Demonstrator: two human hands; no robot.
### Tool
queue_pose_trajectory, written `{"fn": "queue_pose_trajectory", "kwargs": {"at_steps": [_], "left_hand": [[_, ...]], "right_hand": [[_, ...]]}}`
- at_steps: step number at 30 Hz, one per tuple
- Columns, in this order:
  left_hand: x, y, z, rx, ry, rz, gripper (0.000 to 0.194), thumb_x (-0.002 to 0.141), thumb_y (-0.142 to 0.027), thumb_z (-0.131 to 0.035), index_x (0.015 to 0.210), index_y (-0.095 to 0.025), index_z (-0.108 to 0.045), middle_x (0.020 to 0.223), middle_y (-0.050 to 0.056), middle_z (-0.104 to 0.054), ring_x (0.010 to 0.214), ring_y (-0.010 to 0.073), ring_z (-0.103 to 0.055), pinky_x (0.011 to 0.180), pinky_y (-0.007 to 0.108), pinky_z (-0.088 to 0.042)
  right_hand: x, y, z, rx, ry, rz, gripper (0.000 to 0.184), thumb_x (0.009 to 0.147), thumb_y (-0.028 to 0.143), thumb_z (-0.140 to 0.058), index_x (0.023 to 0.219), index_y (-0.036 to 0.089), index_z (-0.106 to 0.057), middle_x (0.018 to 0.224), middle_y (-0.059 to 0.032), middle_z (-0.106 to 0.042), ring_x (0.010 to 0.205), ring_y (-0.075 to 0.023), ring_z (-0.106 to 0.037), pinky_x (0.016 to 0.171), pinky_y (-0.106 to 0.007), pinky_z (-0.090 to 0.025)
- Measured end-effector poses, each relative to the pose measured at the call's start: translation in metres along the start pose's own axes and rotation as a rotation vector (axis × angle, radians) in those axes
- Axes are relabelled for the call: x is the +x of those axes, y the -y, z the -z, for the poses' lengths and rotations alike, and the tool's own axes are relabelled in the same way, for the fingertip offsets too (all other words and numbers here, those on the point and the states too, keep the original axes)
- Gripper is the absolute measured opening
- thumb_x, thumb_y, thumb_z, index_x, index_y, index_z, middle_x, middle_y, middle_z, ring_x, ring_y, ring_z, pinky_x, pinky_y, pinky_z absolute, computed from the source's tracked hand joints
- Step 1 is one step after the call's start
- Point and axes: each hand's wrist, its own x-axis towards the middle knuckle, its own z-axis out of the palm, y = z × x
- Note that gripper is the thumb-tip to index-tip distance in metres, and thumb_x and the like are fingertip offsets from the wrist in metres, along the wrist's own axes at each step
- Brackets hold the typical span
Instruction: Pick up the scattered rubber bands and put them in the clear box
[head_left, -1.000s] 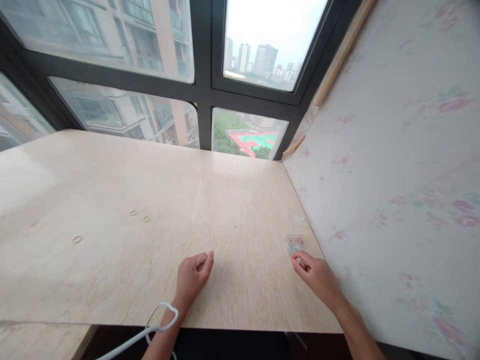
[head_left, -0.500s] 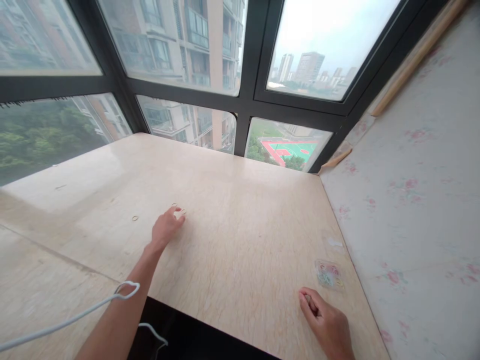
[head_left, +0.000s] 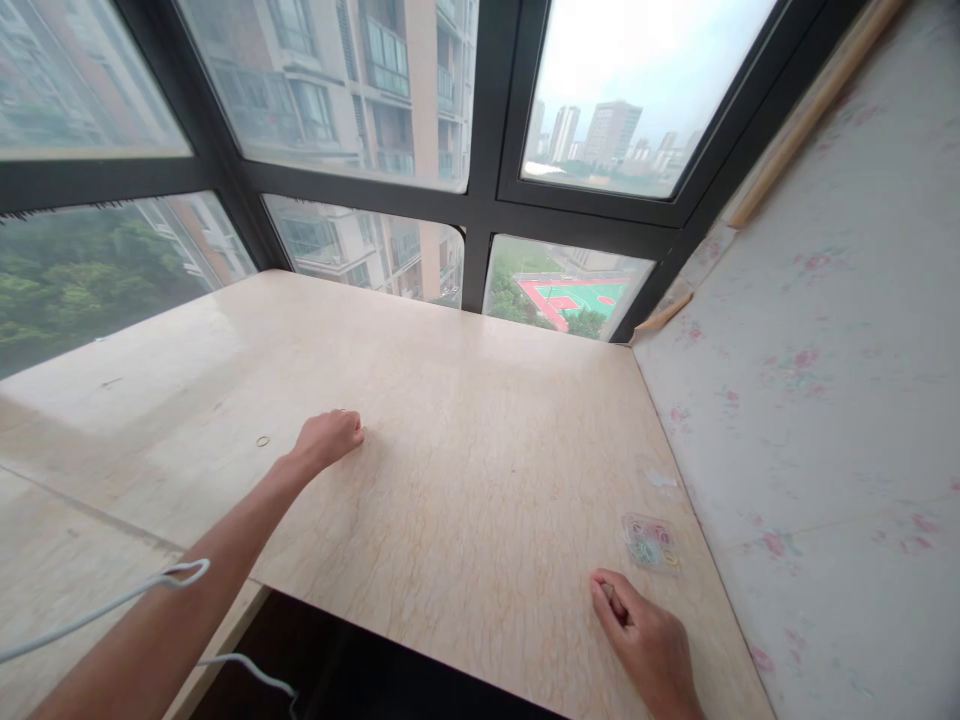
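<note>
your left hand (head_left: 330, 436) is down at the counter (head_left: 465, 480), fingers curled under, tips hidden, can't tell if they pinch anything; thin ring (head_left: 257, 441) lies near, at its 9 o'clock; your right hand (head_left: 646, 636) is a loose fist, thumb against index, can't tell what's inside; clear case (head_left: 626, 535) with coloured rings (head_left: 661, 537) sits at its 12 o'clock, not touching

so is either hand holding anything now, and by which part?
Can't tell. The left hand is curled with its fingertips hidden; the right hand is closed, contents unclear. The ring left of the left hand isn't held.
</note>
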Motion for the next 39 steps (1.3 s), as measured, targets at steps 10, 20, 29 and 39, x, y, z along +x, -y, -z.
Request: {"fn": "queue_pose_trajectory", "kwargs": {"at_steps": [10, 20, 29, 39], "left_hand": [[-0.017, -0.022, -0.003, -0.373, -0.072, -0.126, 0.019, 0.071, -0.035, -0.052, 0.071, -0.018, -0.062, 0.063, 0.003, -0.060, 0.062, 0.0175, -0.056, 0.053, 0.025, -0.035], [-0.045, -0.122, 0.014, -0.876, 0.085, -0.306, 0.019, 0.068, -0.035, -0.056, 0.069, -0.016, -0.058, 0.048, -0.008, -0.032, 0.044, 0.0072, -0.028, 0.045, 0.021, -0.018], [-0.067, -0.254, 0.002, -0.966, 0.198, -0.585, 0.022, 0.073, -0.035, -0.058, 0.069, -0.014, -0.063, 0.049, -0.009, -0.026, 0.046, 0.0062, -0.022, 0.045, 0.020, -0.017], [-0.095, -0.374, -0.029, -0.797, 0.197, -0.837, 0.021, 0.079, -0.027, -0.055, 0.078, -0.014, -0.072, 0.051, -0.003, -0.049, 0.048, 0.0093, -0.039, 0.048, 0.022, -0.029]], "right_hand": [[0.001, 0.002, 0.001, 0.057, 0.028, -0.026, 0.047, 0.097, 0.043, -0.034, 0.081, 0.019, -0.070, 0.044, 0.0028, -0.054, 0.037, -0.0111, -0.054, 0.043, -0.021, -0.033], [0.003, 0.004, 0.005, 0.150, 0.086, -0.089, 0.036, 0.095, 0.035, -0.039, 0.085, 0.019, -0.069, 0.049, 0.0018, -0.057, 0.043, -0.0120, -0.055, 0.049, -0.022, -0.033], [0.005, 0.008, 0.009, 0.272, 0.087, -0.164, 0.027, 0.092, 0.028, -0.044, 0.085, 0.020, -0.069, 0.051, 0.0026, -0.059, 0.045, -0.0111, -0.054, 0.050, -0.022, -0.033], [0.006, 0.006, 0.011, 0.322, 0.086, -0.196, 0.022, 0.089, 0.023, -0.047, 0.089, 0.020, -0.068, 0.052, 0.0036, -0.060, 0.047, -0.0124, -0.056, 0.052, -0.023, -0.034]]}}
